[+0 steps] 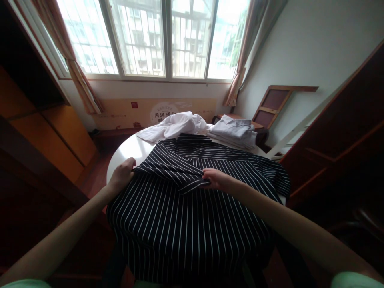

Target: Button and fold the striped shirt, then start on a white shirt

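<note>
A black shirt with white stripes (186,220) lies spread over a round white table (118,158), its collar toward the window and its lower part hanging over the near edge. My left hand (122,175) is closed on the shirt's left edge. Near the middle, my right hand (216,179) pinches the end of a sleeve that is folded across the shirt. The other sleeve lies out at the right, by the table's edge.
Behind the collar lies a loose white garment (180,124). To its right sits a stack of folded light clothes (234,131). A wooden chair (271,106) stands at the back right, and an orange cabinet (54,140) is at the left.
</note>
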The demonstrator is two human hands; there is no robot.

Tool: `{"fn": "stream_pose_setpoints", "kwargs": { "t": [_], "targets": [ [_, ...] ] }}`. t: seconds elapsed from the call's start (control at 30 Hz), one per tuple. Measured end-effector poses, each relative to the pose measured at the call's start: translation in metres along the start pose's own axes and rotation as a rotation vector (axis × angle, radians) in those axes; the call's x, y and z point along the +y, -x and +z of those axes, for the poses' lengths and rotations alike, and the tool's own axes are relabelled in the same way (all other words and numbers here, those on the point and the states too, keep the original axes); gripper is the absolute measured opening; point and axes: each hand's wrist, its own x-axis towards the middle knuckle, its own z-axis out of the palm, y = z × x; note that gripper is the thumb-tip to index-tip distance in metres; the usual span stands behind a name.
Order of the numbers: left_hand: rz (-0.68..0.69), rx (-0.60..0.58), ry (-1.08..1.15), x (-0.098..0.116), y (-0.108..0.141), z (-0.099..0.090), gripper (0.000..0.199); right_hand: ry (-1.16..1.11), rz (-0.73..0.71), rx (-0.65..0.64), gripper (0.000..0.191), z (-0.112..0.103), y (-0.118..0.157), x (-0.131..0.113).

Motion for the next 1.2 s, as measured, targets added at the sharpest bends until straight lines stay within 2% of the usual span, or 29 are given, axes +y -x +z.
{"fn": "stream_pose_setpoints", "kwargs": {
  "t": [0.1, 0.23, 0.33, 0.43, 0.47, 0.53, 0.57, 0.67, 0.83, 1.0, 1.2],
  "targets": [
    [0.011, -0.06, -0.061, 0.004, 0.002, -0.002, 0.01, 0.138, -0.027, -0.003, 0.015, -0.003, 0.001, 0.002],
    [0.158, -0.147, 0.047, 0.003, -0.001, -0.007, 0.014, 0.155, -0.026, -0.007, 0.015, -0.005, 0.004, 0.002],
    [0.224, -0.329, 0.179, -0.007, -0.012, -0.015, 0.013, 0.141, -0.038, -0.03, 0.016, -0.006, 0.006, 0.002],
    [0.159, -0.521, 0.267, -0.016, -0.034, -0.021, 0.027, 0.175, -0.032, -0.073, 0.017, -0.005, 0.007, 0.003],
    [0.118, -0.529, 0.281, -0.017, -0.043, -0.021, 0.033, 0.191, -0.029, -0.083, 0.017, -0.005, 0.007, 0.004],
    [0.062, -0.47, 0.292, -0.013, -0.066, -0.016, 0.041, 0.211, -0.027, -0.092, 0.017, -0.004, 0.006, 0.005],
    [0.054, -0.437, 0.289, -0.01, -0.079, -0.012, 0.043, 0.215, -0.026, -0.092, 0.017, -0.004, 0.006, 0.005],
    [0.03, -0.434, 0.299, 0.004, -0.12, 0.007, 0.049, 0.22, -0.018, -0.093, 0.016, -0.006, 0.004, 0.007],
    [0.051, -0.425, 0.214, 0.016, -0.173, 0.039, 0.043, 0.228, -0.044, -0.15, 0.014, -0.012, 0.0, 0.009],
    [0.085, -0.448, 0.312, 0.011, -0.191, 0.059, 0.036, 0.24, -0.033, -0.124, 0.013, -0.012, 0.0, 0.009],
    [0.053, -0.489, 0.382, 0.008, -0.197, 0.065, 0.034, 0.231, -0.009, -0.058, 0.019, -0.014, -0.003, 0.01]
  ]
}}
